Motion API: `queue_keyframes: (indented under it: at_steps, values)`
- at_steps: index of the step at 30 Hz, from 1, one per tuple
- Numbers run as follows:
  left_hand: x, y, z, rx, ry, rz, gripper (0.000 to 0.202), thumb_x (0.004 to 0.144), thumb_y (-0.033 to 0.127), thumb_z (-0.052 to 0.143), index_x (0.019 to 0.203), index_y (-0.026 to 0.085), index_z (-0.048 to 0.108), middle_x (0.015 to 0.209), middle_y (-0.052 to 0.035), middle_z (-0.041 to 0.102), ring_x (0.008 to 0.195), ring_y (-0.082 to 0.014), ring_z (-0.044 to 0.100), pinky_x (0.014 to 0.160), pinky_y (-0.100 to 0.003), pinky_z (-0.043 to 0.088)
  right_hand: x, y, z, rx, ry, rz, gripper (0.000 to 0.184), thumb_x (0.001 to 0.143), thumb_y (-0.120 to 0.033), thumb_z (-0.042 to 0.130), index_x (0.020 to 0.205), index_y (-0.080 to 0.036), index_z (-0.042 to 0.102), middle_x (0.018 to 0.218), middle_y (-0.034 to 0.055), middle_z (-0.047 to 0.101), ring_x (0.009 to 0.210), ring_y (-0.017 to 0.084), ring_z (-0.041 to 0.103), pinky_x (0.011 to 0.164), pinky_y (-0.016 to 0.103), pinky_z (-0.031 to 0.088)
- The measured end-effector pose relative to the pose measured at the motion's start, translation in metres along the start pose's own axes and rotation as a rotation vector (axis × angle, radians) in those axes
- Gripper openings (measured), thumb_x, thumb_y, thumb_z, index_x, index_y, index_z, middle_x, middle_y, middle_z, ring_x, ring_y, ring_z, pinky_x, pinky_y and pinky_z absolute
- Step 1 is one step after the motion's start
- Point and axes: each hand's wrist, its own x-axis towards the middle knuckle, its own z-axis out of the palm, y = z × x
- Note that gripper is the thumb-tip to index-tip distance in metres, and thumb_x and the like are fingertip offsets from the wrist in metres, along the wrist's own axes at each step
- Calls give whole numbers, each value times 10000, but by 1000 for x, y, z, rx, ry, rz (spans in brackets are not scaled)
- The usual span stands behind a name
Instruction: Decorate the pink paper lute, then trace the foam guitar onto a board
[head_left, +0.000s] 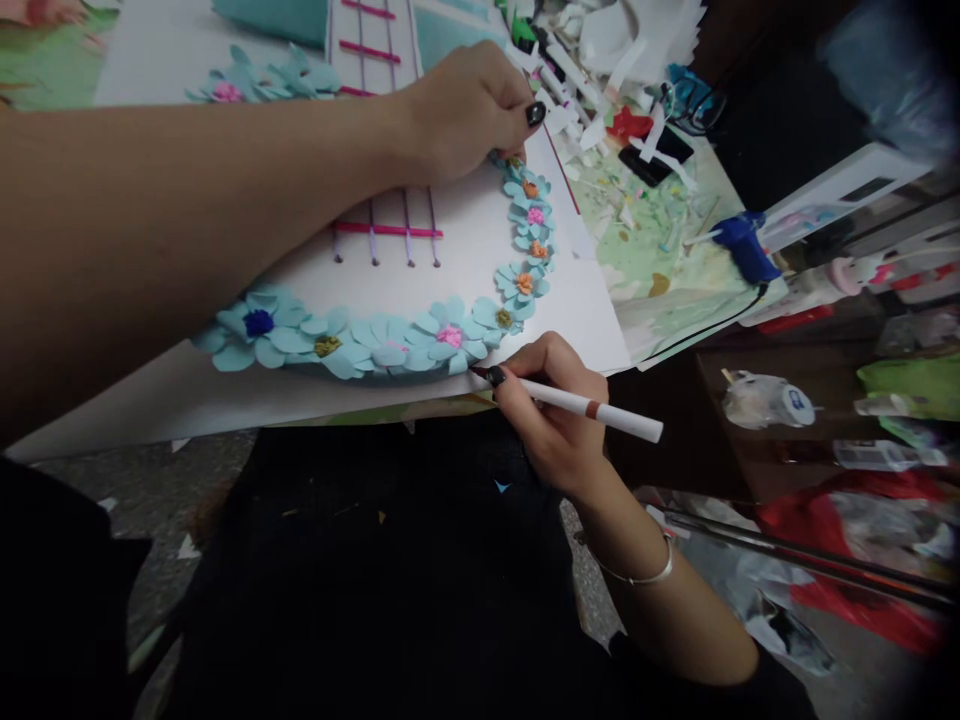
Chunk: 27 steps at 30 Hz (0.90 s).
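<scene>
My right hand (559, 415) is closed around a white marker (626, 418) with a brown band. Its dark tip touches or nearly touches the edge of the light-blue paper flowers (427, 335) at the near side of a white sheet (592, 335). My left arm stretches across the sheet. My left hand (472, 115) rests at the far right end of the flower border, its fingers curled; what they hold, if anything, is hidden. The flowers have pink, orange, olive and dark-blue centres. Pink and purple strips (390, 232) form a grid inside the border.
To the right, a blue glue gun (746, 248) with a black cord lies on the green patterned table cover (667, 300). Paper scraps (577, 85), a red piece (630, 124) and a dark phone-like object (660, 158) are beyond. Shelves with plastic bags (862, 510) stand right of the table.
</scene>
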Motion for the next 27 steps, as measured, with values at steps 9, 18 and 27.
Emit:
queue_keyframes:
  at_steps: [9, 18, 27]
  values:
    - [-1, 5, 0, 37, 13, -28, 308, 797, 87, 554, 503, 155, 492, 594, -27, 511, 736, -188, 610, 650, -301, 393, 4, -16, 10, -111, -126, -102, 177, 859, -173, 542, 728, -209, 428, 630, -35, 482, 532, 67, 431, 505, 240, 374]
    - [-3, 8, 0, 40, 22, -41, 315, 797, 92, 556, 501, 157, 470, 562, 0, 440, 623, -118, 472, 652, -289, 381, 1, -21, 24, -147, -99, -188, 161, 856, -162, 545, 737, -204, 446, 624, -37, 490, 530, 65, 442, 496, 216, 385]
    - [-8, 11, 0, 6, -18, -10, 316, 812, 103, 505, 510, 177, 450, 606, 1, 466, 636, -82, 424, 718, -261, 406, -6, -22, 25, -129, -46, -229, 76, 839, -173, 595, 789, -178, 538, 673, -17, 618, 573, 64, 558, 526, 196, 445]
